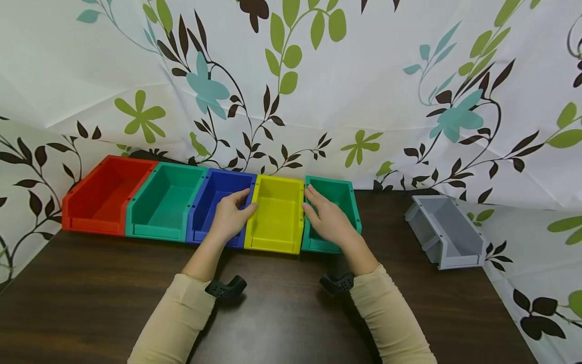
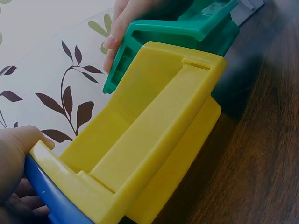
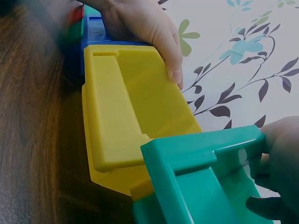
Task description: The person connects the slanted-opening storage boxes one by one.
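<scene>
Both hands at the row of bins. The yellow open-fronted plastic bin (image 1: 275, 215) sits upright between the hands, its front facing the wearer.

Left hand (image 1: 231, 215): thumb over the near rim of the yellow bin, fingers curled on the side of the blue open-fronted plastic bin (image 1: 220, 199), so the adjoining walls appear pinched between them. Right hand (image 1: 331, 218): clamped at the far end of the near wall of the green open-fronted plastic bin (image 1: 343, 194), fingertips inside it, thumb by the seam with yellow. Firmness of either hold: cannot tell.

Step in hand, judged: squaring the yellow bin against its two neighbours. Next move would call for light, even inward pressure from both hands, front edges kept level, then a clean release without dragging a rim.

Surroundings: beyond the left hand, past blue, a second green plastic bin (image 1: 170, 202), then a red open-fronted plastic bin (image 1: 109, 197). Well to the right of the right hand, a grey plastic bin (image 1: 459, 227) stands apart, turned askew. Under all, a dark wood-grain table (image 1: 282, 313).

In the way: the white leaf-patterned sheet (image 1: 313, 111) close behind the row leaves little room beyond the fingertips. The hands partly cover both seams.
</scene>
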`<move>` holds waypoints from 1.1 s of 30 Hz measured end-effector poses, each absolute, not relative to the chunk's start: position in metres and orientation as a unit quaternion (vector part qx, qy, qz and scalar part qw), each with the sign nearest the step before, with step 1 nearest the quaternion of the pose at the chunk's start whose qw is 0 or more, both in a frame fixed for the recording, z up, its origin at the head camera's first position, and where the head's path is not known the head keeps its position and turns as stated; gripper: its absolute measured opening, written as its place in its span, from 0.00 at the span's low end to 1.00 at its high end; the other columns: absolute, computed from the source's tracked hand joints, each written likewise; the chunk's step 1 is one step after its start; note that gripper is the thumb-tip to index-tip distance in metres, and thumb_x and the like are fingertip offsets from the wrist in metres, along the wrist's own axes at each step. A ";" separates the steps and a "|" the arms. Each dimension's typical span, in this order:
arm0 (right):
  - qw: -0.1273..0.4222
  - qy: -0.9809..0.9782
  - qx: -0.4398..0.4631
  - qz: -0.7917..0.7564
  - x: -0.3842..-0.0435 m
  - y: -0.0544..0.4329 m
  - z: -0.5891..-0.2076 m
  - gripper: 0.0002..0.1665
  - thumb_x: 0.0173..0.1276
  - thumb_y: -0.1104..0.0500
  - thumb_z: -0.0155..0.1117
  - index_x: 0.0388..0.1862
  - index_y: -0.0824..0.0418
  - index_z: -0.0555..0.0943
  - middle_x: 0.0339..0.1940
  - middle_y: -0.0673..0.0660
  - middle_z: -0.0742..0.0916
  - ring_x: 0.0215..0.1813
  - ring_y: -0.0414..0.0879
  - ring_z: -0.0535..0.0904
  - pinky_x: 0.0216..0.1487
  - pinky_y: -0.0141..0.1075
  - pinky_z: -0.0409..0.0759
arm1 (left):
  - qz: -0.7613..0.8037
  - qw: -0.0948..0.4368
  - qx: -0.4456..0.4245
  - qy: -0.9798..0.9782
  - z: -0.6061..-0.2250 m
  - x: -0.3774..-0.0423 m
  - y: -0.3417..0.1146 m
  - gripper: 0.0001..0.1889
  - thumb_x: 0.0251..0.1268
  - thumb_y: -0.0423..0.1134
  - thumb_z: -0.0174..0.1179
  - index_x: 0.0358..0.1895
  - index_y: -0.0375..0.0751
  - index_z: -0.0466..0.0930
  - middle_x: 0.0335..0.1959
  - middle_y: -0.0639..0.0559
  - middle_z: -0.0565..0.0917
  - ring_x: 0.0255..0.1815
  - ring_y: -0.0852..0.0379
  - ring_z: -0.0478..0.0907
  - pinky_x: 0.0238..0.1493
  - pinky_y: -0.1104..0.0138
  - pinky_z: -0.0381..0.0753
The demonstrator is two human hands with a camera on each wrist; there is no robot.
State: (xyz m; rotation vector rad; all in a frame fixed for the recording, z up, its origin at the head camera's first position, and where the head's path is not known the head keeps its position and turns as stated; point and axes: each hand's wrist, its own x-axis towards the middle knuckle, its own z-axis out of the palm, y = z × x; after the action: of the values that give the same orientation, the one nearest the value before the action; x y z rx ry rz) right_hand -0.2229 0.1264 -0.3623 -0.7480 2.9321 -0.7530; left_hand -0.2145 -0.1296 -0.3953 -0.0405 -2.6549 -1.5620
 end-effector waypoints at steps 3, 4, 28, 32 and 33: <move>0.009 0.939 -0.241 -0.245 -0.223 0.127 -0.362 0.33 0.77 0.46 0.40 0.74 0.61 0.56 0.77 0.55 0.58 0.76 0.51 0.56 0.73 0.49 0.59 | -0.505 0.032 -0.015 -0.862 -0.393 -0.216 -0.129 0.29 0.66 0.44 0.56 0.68 0.35 0.65 0.66 0.37 0.70 0.66 0.42 0.69 0.64 0.52 0.71; 0.008 0.938 -0.243 -0.246 -0.222 0.127 -0.361 0.33 0.77 0.46 0.40 0.74 0.61 0.56 0.77 0.55 0.59 0.76 0.51 0.56 0.73 0.50 0.59 | -0.505 0.032 -0.016 -0.863 -0.392 -0.217 -0.129 0.29 0.66 0.44 0.56 0.68 0.35 0.65 0.66 0.37 0.70 0.66 0.43 0.69 0.64 0.52 0.71; 0.021 0.942 -0.201 -0.268 -0.217 0.127 -0.384 0.34 0.76 0.42 0.38 0.75 0.55 0.55 0.77 0.52 0.57 0.76 0.51 0.55 0.72 0.52 0.59 | -0.511 0.017 0.003 -0.859 -0.391 -0.214 -0.127 0.29 0.67 0.44 0.56 0.69 0.37 0.64 0.67 0.38 0.69 0.68 0.43 0.67 0.65 0.52 0.70; 0.005 0.933 -0.209 -0.293 -0.216 0.136 -0.381 0.36 0.75 0.40 0.41 0.75 0.56 0.57 0.76 0.55 0.61 0.75 0.54 0.57 0.72 0.53 0.59 | -0.516 0.020 0.005 -0.856 -0.392 -0.214 -0.127 0.29 0.67 0.43 0.55 0.69 0.36 0.64 0.67 0.37 0.69 0.68 0.43 0.67 0.65 0.52 0.70; -0.005 0.929 -0.213 -0.302 -0.216 0.139 -0.379 0.36 0.74 0.41 0.43 0.74 0.57 0.59 0.76 0.57 0.62 0.75 0.54 0.57 0.72 0.53 0.60 | -0.516 0.022 0.005 -0.857 -0.392 -0.214 -0.127 0.29 0.67 0.43 0.55 0.69 0.36 0.64 0.67 0.37 0.69 0.68 0.42 0.67 0.65 0.52 0.70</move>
State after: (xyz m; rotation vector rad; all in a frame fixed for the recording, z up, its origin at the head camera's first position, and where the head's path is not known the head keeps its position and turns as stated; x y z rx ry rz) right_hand -0.2161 0.1392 -0.3794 -0.6715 2.9285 -0.9529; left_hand -0.2140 -0.1270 -0.3924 0.0162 -2.6544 -1.5977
